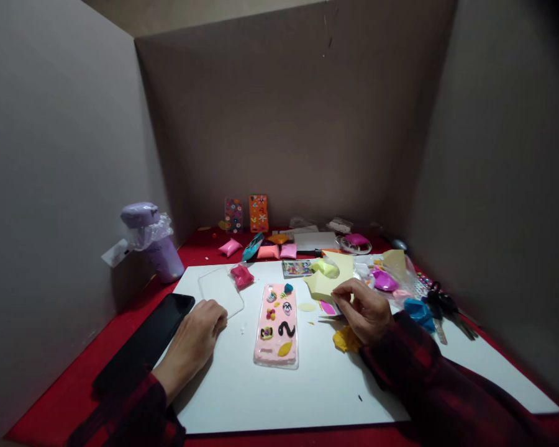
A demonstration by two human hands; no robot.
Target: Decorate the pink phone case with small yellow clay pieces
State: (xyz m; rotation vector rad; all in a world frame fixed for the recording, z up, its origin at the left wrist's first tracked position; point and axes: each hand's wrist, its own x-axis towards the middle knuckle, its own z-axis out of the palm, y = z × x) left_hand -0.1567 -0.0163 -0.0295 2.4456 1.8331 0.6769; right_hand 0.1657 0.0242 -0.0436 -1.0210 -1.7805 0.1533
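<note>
A phone case covered in pink clay lies at the middle of the white board, decorated with small clay shapes, among them a black curved piece and a yellow leaf. To its left, my left hand rests on the board with curled fingers, near a clear case; what its fingers hold, if anything, is hidden. My right hand is on the right, thumb and forefinger pinched beside the yellow paper. Anything in that pinch is too small to name. Orange-yellow clay lies just under this hand.
A black phone lies left of the board, a purple bottle behind it. Clay packets, two decorated cases and a small picture card are at the back. Keys and a blue packet lie right.
</note>
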